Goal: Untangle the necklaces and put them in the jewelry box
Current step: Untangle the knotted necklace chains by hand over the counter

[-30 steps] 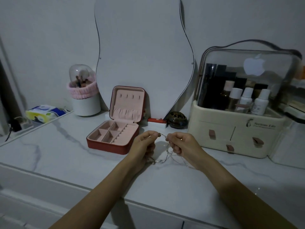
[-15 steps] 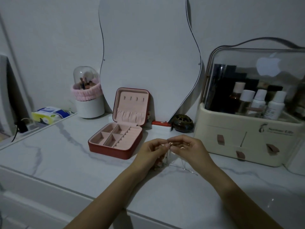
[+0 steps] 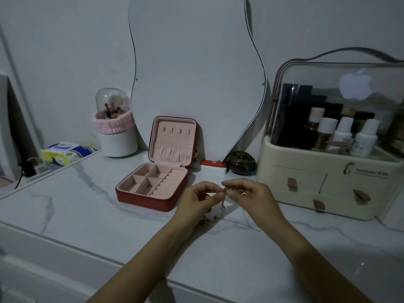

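Note:
Thin silvery necklaces (image 3: 222, 206) hang tangled between my two hands, their lower ends trailing onto the marble tabletop (image 3: 87, 215). My left hand (image 3: 197, 199) pinches the chains at its fingertips. Close beside it, my right hand (image 3: 248, 194) pinches the same bunch, fingertips almost touching the left's. A fine strand runs right along the tabletop under my right wrist. The red jewelry box (image 3: 153, 189) stands open to the left of my hands, its pink compartments bare and its lid upright.
A cream cosmetics organiser (image 3: 328, 182) with bottles stands at the right. A wavy mirror (image 3: 196, 73) leans at the back, with a small dark round pot (image 3: 241, 164) and a red-topped item at its foot. A brush holder (image 3: 115, 127) and tissue pack (image 3: 65, 153) sit far left.
My hands have drawn close together, so the chain stretched between them a second ago is now bunched at the fingertips. The view has shifted slightly.

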